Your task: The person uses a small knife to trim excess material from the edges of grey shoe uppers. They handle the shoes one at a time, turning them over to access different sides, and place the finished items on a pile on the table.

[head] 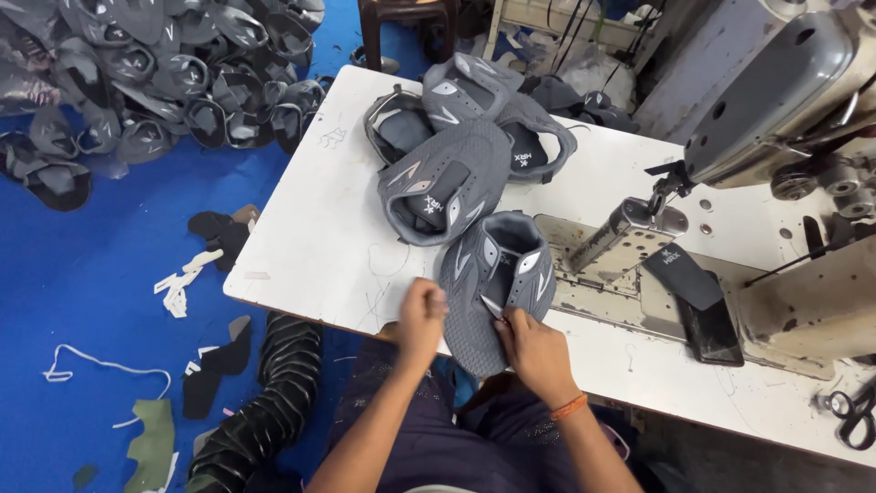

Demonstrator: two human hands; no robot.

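A grey shoe upper with white stripe marks lies at the near edge of the white table. My left hand pinches its left edge. My right hand grips its lower right part and holds a small metal snipping tool, whose tip rests on the upper. Behind it lies a stack of several more grey uppers, partly overlapping one another.
A sewing machine stands at the right with its post bed beside the held upper. A black tongue piece and a dark phone lie near it. Scissors sit far right. A heap of uppers covers the blue floor.
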